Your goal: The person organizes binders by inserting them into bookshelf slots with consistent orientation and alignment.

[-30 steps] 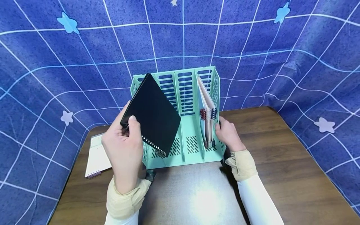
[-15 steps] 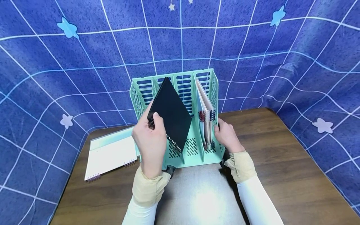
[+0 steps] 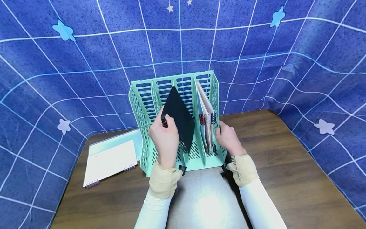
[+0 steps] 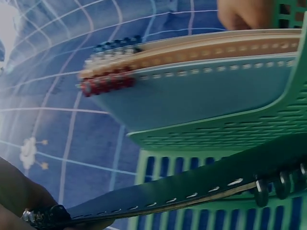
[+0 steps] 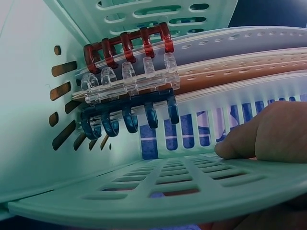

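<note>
Black notebook (image 3: 180,119) tilted at the green rack's (image 3: 139,127) middle slots (which one unclear), left hand (image 3: 164,136) pinching its near upper corner, right hand (image 3: 228,137) gripping the rack's right side; probably light, stiff-covered, best held by that corner.

there is one rack (image 3: 200,163) with four compartments (image 3: 144,109), one holding three notebooks (image 3: 206,105), and one black notebook (image 3: 179,117).

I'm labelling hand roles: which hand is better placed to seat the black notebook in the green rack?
Probably the left hand: it grips the black notebook at the green rack, while the right hand holds the rack's right wall.
</note>
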Demonstrator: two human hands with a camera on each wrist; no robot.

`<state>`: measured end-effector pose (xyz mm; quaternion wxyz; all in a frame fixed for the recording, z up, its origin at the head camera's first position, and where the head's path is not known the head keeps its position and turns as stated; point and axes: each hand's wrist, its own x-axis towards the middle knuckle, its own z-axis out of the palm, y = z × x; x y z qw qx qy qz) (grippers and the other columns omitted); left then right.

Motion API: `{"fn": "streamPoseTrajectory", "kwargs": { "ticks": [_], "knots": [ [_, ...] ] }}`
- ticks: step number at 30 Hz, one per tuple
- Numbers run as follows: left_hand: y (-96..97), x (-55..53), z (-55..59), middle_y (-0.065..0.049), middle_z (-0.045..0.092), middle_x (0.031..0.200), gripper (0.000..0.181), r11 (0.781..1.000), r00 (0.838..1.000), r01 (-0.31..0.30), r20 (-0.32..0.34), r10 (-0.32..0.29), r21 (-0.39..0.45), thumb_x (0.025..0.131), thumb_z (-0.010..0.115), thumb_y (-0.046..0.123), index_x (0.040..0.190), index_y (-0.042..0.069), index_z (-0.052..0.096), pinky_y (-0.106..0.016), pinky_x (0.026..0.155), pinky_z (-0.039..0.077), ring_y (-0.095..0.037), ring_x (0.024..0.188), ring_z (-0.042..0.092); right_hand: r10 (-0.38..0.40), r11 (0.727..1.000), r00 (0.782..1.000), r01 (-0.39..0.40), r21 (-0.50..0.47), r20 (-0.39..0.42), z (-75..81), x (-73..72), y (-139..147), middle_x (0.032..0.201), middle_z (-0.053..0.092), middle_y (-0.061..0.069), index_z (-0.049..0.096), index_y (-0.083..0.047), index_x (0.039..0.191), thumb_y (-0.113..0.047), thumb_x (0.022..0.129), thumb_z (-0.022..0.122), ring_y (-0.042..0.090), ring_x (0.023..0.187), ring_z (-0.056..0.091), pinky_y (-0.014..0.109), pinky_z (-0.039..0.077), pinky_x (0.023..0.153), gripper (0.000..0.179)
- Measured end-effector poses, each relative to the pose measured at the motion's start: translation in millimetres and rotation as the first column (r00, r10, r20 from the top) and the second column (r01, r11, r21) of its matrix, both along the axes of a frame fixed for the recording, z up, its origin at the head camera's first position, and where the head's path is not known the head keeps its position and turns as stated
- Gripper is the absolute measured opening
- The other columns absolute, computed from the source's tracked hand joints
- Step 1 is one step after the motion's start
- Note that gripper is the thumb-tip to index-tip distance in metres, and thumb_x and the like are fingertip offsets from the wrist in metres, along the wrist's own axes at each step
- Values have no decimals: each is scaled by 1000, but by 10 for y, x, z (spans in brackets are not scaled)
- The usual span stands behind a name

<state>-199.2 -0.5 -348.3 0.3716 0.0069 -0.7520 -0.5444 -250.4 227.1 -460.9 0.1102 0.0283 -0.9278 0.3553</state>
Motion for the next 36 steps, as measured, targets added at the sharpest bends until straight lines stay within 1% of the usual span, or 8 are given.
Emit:
{"fn": "streamPoseTrajectory", "kwargs": {
  "ticks": [2,6,8,13,16,24,30,36],
  "knots": [
    [25,-41,-64,-11,71,69,37,1000,1000,-4,1,4,8,101,55,9,135,14,69,-24,47,41,-12,45,49,-4,1000,1000,4,0,0,2,3,-2,112,71,26,57,-5,140,-15,104,48,40,91,67,54,53,78,39],
    [104,-79,-160,-7,66,62,39,1000,1000,-6,13,6,15,102,55,12,137,20,68,-25,43,35,-12,41,41,-5,1000,1000,5,3,-3,2,7,0,109,71,26,56,-5,143,-15,104,48,39,86,66,53,53,76,41],
    [146,-82,-194,-4,53,50,39,1000,1000,-4,13,4,27,102,55,13,138,21,68,-27,41,29,-13,39,33,-5,1000,1000,5,5,-3,-1,6,0,108,71,26,56,-6,144,-15,104,48,38,84,65,52,52,74,42],
    [230,-123,-301,6,39,50,40,998,999,-35,3,35,50,102,55,11,139,21,66,-26,42,25,-13,41,30,0,1000,1000,0,10,0,-10,2,-8,101,72,23,55,-7,146,-16,105,47,36,78,64,49,51,70,43],
    [267,-157,-373,7,29,52,40,997,998,-67,14,66,33,103,55,13,141,23,65,-26,43,22,-12,43,26,1,1000,1000,-1,8,-1,-10,-1,-15,97,71,21,54,-7,146,-15,105,47,34,76,63,47,50,67,43],
    [314,-243,-523,6,33,51,41,994,994,-108,12,108,4,102,57,10,141,20,64,-29,44,25,-7,43,25,7,1000,1000,-7,12,-6,4,-4,-35,99,72,21,54,-7,147,-16,105,46,32,74,63,45,50,64,44],
    [324,-310,-623,3,38,51,42,995,995,-95,21,95,2,104,56,11,145,18,61,-27,43,25,-8,42,25,4,1000,1000,-4,9,-6,11,-5,-42,100,71,21,54,-7,146,-16,105,46,31,74,62,45,50,64,42],
    [377,-376,-674,6,29,52,44,994,994,-105,25,105,-8,104,56,12,147,20,59,-27,40,23,-9,41,22,-9,1000,1000,9,20,-1,8,-8,-26,97,71,21,54,-6,146,-16,105,45,34,74,63,47,50,66,44]
  ]
}}
